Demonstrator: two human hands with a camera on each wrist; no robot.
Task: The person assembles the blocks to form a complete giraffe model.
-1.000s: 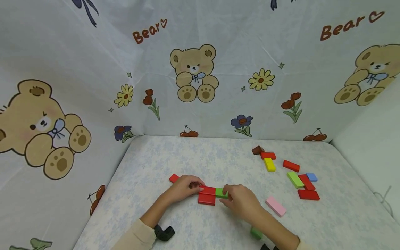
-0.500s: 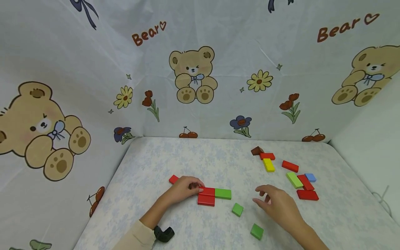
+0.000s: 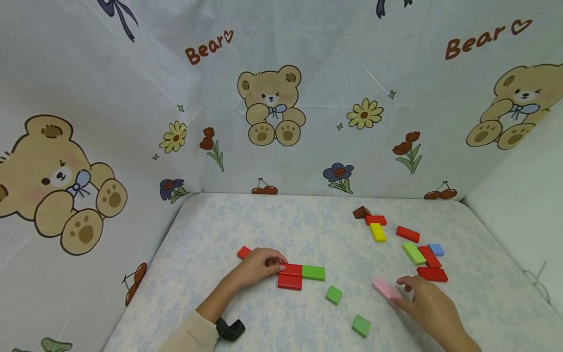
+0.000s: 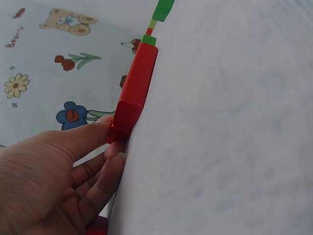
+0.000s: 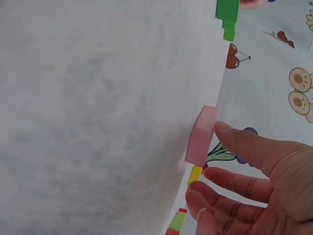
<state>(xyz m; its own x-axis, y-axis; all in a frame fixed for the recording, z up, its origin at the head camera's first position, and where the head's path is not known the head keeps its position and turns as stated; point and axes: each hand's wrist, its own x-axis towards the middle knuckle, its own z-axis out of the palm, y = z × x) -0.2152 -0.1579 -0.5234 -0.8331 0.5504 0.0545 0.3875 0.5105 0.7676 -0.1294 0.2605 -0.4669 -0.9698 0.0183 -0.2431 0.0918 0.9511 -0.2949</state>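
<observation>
The right hand (image 3: 428, 307) has its thumb at the near end of the pink block (image 3: 386, 289) on the table (image 3: 237, 220), other fingers parted and not yet round it, while the left hand (image 3: 259, 265) pinches the end of a red block (image 3: 292, 269). Picking up the pink block seems in hand, calling for those parted fingers to close; beyond, the cloth (image 3: 330, 39) reads "Bear" twice.

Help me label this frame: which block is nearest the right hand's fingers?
The pink block, next to the right hand. It is the only pink one; the nearest red block and small green blocks lie farther from its fingers.
</observation>
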